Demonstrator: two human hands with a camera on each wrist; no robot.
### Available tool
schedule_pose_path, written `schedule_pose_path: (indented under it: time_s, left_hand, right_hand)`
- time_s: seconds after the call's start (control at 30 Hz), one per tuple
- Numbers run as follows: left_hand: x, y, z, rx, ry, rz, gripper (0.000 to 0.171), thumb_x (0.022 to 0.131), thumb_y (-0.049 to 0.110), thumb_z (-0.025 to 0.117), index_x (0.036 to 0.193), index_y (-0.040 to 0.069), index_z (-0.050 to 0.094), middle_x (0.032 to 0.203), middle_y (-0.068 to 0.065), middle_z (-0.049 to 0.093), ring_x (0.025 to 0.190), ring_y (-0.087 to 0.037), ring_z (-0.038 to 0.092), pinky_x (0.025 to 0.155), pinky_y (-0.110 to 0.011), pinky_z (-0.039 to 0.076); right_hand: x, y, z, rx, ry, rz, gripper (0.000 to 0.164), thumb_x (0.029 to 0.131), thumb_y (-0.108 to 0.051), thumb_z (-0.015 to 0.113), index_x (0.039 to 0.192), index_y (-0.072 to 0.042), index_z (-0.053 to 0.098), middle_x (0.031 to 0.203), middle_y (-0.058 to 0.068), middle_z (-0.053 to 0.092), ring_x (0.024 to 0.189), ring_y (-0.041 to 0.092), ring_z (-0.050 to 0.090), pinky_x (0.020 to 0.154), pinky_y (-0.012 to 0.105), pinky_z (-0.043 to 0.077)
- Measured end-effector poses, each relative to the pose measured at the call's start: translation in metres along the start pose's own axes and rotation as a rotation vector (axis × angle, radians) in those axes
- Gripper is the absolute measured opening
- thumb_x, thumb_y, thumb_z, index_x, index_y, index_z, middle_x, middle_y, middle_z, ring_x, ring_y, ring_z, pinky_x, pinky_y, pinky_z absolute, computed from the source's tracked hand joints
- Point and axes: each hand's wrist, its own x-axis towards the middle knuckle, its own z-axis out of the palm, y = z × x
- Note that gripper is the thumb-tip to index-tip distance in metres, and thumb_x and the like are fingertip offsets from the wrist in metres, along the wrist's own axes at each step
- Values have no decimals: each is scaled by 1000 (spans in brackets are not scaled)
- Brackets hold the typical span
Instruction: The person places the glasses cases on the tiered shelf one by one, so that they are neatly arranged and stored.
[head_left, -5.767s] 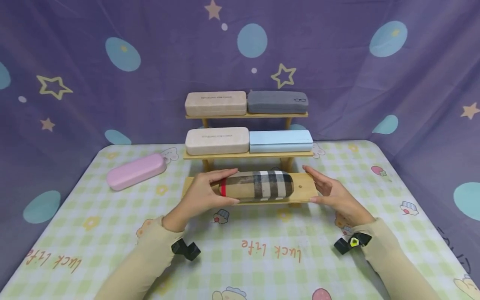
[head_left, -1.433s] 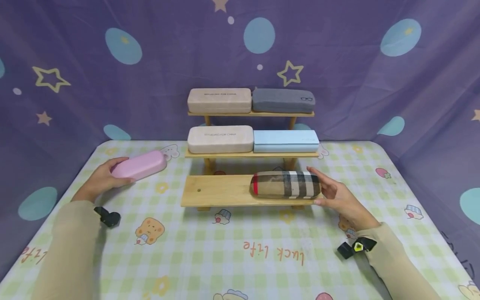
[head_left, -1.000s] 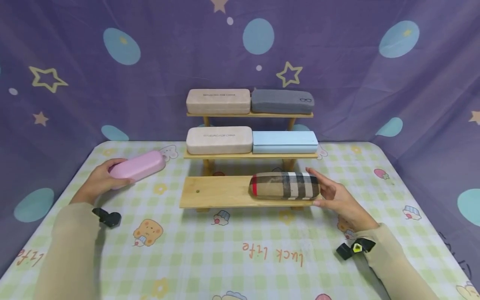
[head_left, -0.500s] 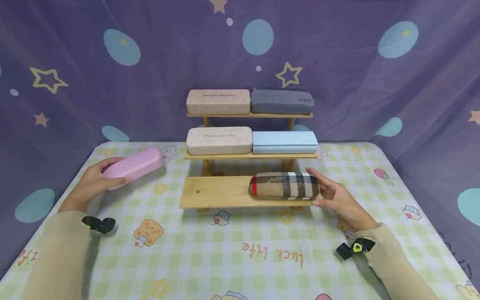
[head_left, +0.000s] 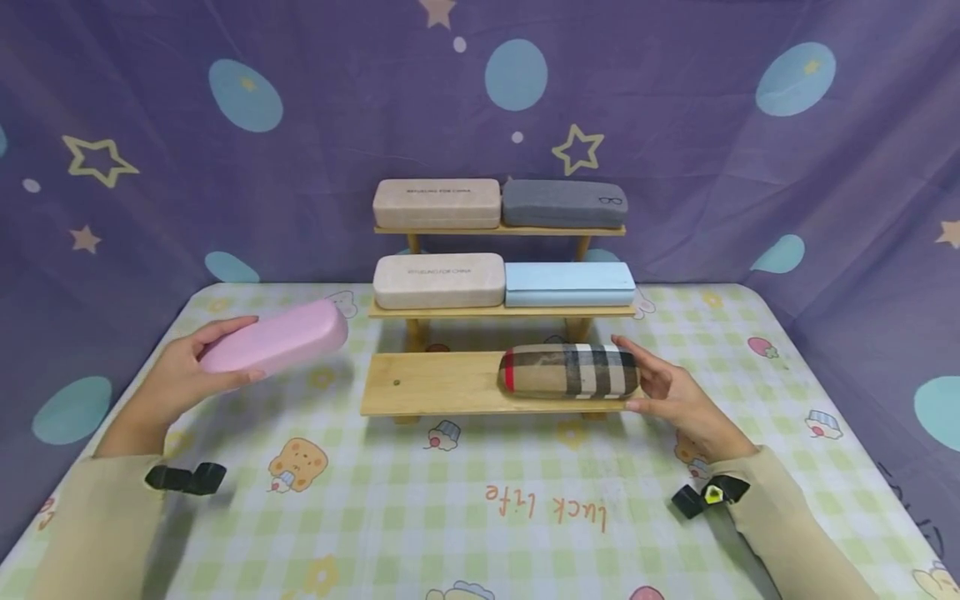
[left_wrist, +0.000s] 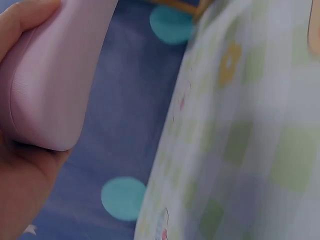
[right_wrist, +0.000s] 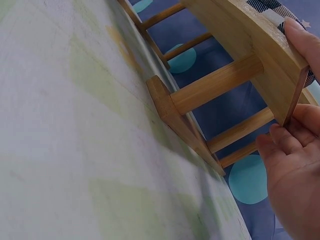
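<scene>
In the head view my left hand (head_left: 176, 375) holds a pink glasses case (head_left: 277, 337) by its left end, thumb in front and fingers behind. The case is tilted and raised above the tablecloth; the left wrist view also shows the pink case (left_wrist: 55, 80) in the grip. My right hand (head_left: 686, 408) grips the right end of the bottom board of a three-tier wooden stand (head_left: 435, 383). In the right wrist view its fingers curl at the board's end (right_wrist: 295, 95), thumb by the plaid case. That plaid glasses case (head_left: 570, 371) lies on the board's right half.
On the middle tier sit a cream case (head_left: 438, 281) and a light blue case (head_left: 570, 285). The top tier carries a beige case (head_left: 437, 204) and a grey-blue case (head_left: 564, 204). A checked tablecloth (head_left: 420, 533) covers the table; a purple curtain (head_left: 337, 100) hangs behind.
The plaid case has slid from the board's middle to its right half. My left hand left it, took the pink case, lifted it from the table and brought it nearer. The right hand stays put.
</scene>
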Motion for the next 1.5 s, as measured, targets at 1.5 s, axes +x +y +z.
schedule_pose_path:
  time_s: [1.5]
  left_hand:
    - [12,91,124,-173,-220,324,75,63,11,88,132,10,57,126,-5,57,109,-11,50,92,-20,37]
  right_hand:
    - [3,0,-2,-22,1,4,82,85,7,63,152,-13,19,158,8,12,143,11,12,105,14,27]
